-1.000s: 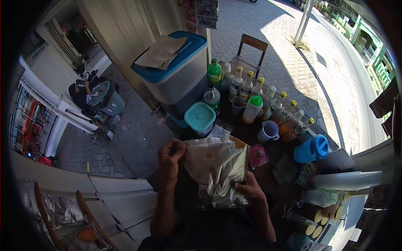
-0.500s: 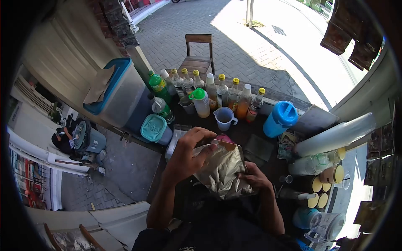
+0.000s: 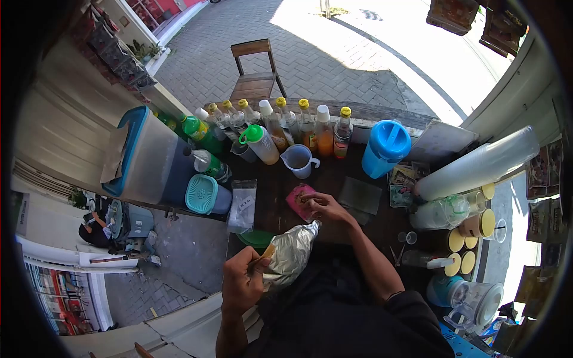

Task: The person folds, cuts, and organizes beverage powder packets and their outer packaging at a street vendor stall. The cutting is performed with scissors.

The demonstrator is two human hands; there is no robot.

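A crumpled silver foil pouch is in my left hand, gripped at its brownish edge, low in front of my body. The pouch narrows toward its upper right corner. My right hand reaches over the table to a small pink packet with something brown on or in it. Its fingers are bent together at the packet's right side; what they pinch, if anything, is too small to make out. A clear plastic packet and a green dish lie left of the hands.
Bottles with yellow and white caps line the back edge. In front stands a measuring jug. A blue pitcher, stacked plastic cups and yellow-lidded jars are right. A teal-lidded container is left; scissors lie right.
My right hand has let go of the foil pouch and moved forward to the pink packet. My left hand has drawn the pouch down and left, tilting it.
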